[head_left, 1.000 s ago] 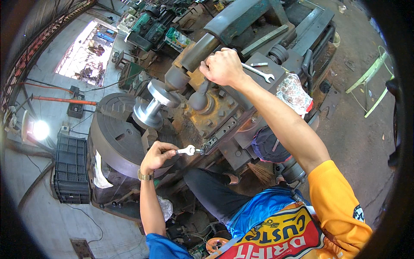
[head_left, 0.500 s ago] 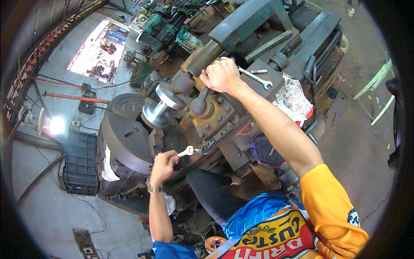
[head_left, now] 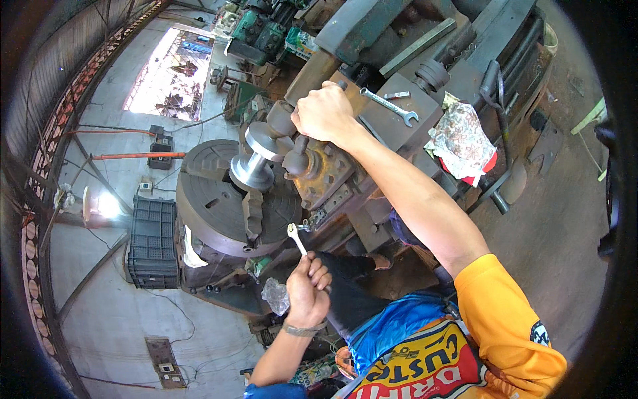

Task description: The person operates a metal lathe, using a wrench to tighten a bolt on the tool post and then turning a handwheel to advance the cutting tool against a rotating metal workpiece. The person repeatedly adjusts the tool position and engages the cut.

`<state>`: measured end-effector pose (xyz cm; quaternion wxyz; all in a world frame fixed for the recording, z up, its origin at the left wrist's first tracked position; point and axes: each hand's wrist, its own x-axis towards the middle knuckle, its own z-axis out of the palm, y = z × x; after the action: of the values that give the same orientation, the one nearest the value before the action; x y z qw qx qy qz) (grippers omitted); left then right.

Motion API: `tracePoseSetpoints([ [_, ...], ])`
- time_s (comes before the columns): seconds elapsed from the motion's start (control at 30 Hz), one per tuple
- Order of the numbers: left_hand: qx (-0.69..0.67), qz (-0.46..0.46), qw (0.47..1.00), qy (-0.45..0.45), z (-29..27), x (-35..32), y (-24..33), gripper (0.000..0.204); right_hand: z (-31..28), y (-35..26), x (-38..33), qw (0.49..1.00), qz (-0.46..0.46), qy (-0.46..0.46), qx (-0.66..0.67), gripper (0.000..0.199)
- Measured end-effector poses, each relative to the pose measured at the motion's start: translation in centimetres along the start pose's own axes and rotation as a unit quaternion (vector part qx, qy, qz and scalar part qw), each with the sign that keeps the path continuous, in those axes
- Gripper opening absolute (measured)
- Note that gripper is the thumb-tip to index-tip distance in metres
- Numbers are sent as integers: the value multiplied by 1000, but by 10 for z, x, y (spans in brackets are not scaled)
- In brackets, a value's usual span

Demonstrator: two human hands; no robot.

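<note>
My left hand (head_left: 309,290) is closed round the lower end of a combination wrench (head_left: 296,238). Its upper end lies at a small bolt (head_left: 305,226) on the side of the lathe's tool post (head_left: 325,174); whether it sits on the bolt is hard to tell. My right hand (head_left: 325,113) is wrapped round the tool post's lever (head_left: 300,147), whose ball-shaped hub (head_left: 297,161) shows below the fist. Just left of the hub, a shiny spool-shaped metal workpiece (head_left: 252,171) stands between the large chuck (head_left: 219,199) and the tailstock end (head_left: 282,120).
Another wrench (head_left: 392,108) and a small metal piece (head_left: 397,95) lie on the carriage. A patterned cloth (head_left: 458,141) sits beyond my right forearm. Left of the chuck are a black crate (head_left: 153,243) and a bright lamp (head_left: 106,205). A clear plastic bag (head_left: 275,296) hangs by my left hand.
My left hand has swung toward me and rightward, turning the wrench from nearly level to steep. My right hand stays on the lever. The whole view has shifted a little.
</note>
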<state>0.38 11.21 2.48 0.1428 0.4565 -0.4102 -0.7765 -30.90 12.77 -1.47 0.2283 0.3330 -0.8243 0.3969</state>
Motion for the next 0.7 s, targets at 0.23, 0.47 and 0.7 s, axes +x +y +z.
tracePoseSetpoints([
  [0.23,-195,14,981,16,54,21,-23,24,3,-3,-1,1000,19,2,-24,34],
  [0.47,-301,134,942,-69,87,52,-45,17,-5,-5,-1,995,-10,13,-102,38],
  [0.7,-228,50,943,-238,15,15,-41,18,0,-3,0,993,-38,40,-103,40],
])
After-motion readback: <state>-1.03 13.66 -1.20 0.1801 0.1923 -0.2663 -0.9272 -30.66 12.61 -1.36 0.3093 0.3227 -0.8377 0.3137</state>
